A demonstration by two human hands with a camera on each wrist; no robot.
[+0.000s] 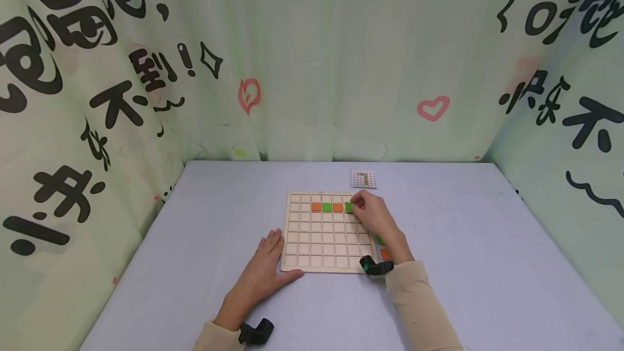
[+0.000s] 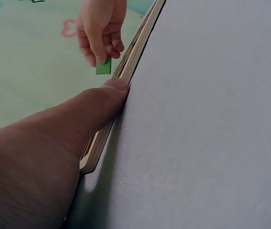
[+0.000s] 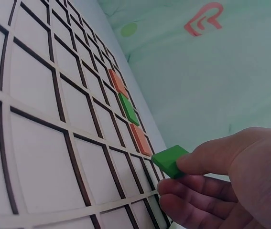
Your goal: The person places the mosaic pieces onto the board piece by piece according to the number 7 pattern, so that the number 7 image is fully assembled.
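A wooden grid board (image 1: 317,247) lies on the table, its second row from the back holding an orange tile (image 1: 316,207), a green tile (image 1: 326,207) and another orange tile (image 1: 338,207) side by side. My right hand (image 1: 376,218) pinches a green square tile (image 3: 169,160) between thumb and fingers; it is tilted, just right of that row and close over the grid. My left hand (image 1: 260,272) rests at the board's near left corner, fingers straight along the left side. In the left wrist view its thumb (image 2: 94,102) presses on the near edge.
Behind the board lies a small card (image 1: 363,179) printed with a coloured grid pattern. Loose green (image 1: 381,240) and orange (image 1: 385,254) tiles lie by the board's right side, partly hidden by my right arm. Printed curtains (image 1: 302,69) hang around the table.
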